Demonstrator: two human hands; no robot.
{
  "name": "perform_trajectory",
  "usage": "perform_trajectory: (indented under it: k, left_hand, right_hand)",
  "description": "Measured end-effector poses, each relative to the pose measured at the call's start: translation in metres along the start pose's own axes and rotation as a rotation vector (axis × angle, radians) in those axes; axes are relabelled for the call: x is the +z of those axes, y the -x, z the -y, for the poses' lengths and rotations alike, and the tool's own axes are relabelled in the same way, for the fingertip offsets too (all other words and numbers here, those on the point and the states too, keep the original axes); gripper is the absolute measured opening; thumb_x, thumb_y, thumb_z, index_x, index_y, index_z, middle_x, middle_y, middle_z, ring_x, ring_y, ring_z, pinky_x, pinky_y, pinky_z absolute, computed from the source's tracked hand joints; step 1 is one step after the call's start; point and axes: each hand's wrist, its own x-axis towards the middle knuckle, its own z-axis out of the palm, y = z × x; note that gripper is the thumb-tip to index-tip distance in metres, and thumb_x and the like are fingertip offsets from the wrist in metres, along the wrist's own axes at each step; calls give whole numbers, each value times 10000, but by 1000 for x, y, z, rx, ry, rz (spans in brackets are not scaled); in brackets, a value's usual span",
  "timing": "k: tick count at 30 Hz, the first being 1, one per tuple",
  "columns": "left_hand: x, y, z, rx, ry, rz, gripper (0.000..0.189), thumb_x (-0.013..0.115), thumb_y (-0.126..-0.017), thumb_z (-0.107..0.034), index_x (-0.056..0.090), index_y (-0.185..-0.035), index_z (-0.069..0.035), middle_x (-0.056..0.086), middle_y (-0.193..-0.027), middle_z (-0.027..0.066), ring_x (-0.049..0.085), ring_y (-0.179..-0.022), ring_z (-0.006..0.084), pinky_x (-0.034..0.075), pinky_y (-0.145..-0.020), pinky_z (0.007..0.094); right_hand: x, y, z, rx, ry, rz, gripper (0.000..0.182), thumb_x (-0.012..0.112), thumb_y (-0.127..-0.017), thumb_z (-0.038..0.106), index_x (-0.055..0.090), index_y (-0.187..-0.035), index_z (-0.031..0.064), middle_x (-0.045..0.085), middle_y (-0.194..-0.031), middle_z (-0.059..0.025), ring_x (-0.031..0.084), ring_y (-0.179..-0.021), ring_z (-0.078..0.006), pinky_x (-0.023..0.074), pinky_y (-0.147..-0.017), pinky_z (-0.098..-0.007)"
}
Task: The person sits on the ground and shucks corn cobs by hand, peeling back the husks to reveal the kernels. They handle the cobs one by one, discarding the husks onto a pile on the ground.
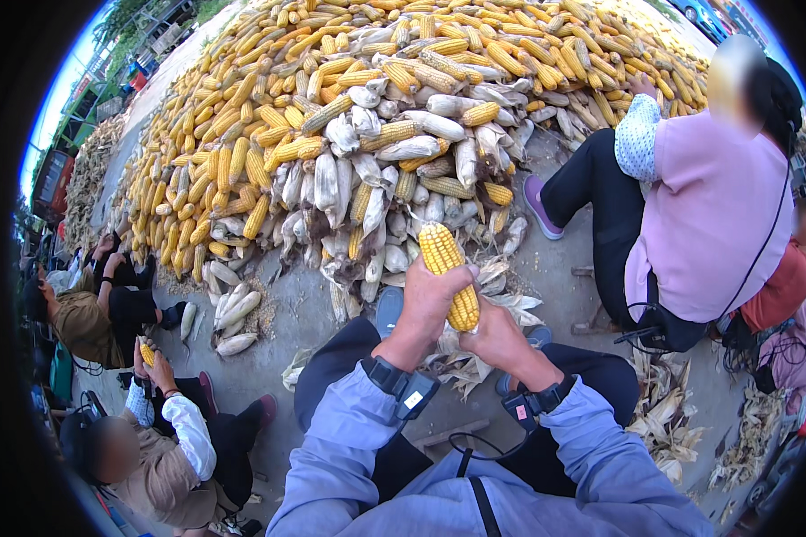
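Note:
An ear of yellow corn point(441, 250), its kernels bare, is held up in front of me at a tilt. Around its middle my left hand point(428, 302) is wrapped, thumb across the kernels. My right hand point(500, 335) is closed at the lower end of the ear, where pale husk point(453, 362) hangs below; whether it grips the cob base or the husk cannot be told. Just beyond my hands, ears in dry whitish husks point(326, 181) lie at the foot of a large heap of husked yellow corn point(242, 154).
A person in a pink top point(711, 208) sits close on my right, one hand at the heap. Several others sit at left, one holding a corn ear point(147, 353). Husked-off leaves point(668, 409) litter the concrete point(550, 161). A few whitish-husked ears point(238, 309) lie left of the heap's foot.

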Motion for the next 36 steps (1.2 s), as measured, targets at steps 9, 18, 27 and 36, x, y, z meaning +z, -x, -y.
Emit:
perform_trajectory:
  k: [9, 18, 27, 36]
  left_hand:
    - [2, 2, -5, -28, -206, 35, 339, 799, -787, -43, 579, -1044, -16, 636, -848, 42, 641, -707, 143, 548, -633, 315]
    - [-9, 1, -13, -93, -176, 120, 339, 792, -781, -24, 581, -1045, -11, 643, -853, 46, 655, -701, 152, 560, -627, 315]
    - [-5, 15, -24, -323, -187, 399, 420, 792, -783, -40, 568, -1133, 18, 660, -920, 91, 687, -729, 179, 595, -652, 324]
    - [-5, 10, -13, -212, -48, 112, 394, 820, -831, -65, 561, -1124, -17, 636, -930, 54, 655, -736, 146, 570, -666, 305]
  right_hand:
    - [4, 4, -6, -22, 241, 58, 401, 686, -803, 128, 608, -1166, -23, 715, -966, -289, 698, -926, -486, 551, -834, -566]
    - [3, 3, 0, -60, 263, 103, 360, 689, -787, 119, 632, -1113, -23, 714, -1007, -261, 694, -935, -477, 548, -837, -567]
    - [20, 12, -33, -398, 457, 123, 196, 692, -826, 207, 690, -913, 31, 728, -827, -195, 711, -772, -421, 549, -693, -535]
    - [8, 6, -18, -214, 579, 178, 423, 853, -740, 267, 719, -1069, 37, 703, -1041, -162, 690, -990, -360, 529, -848, -488]
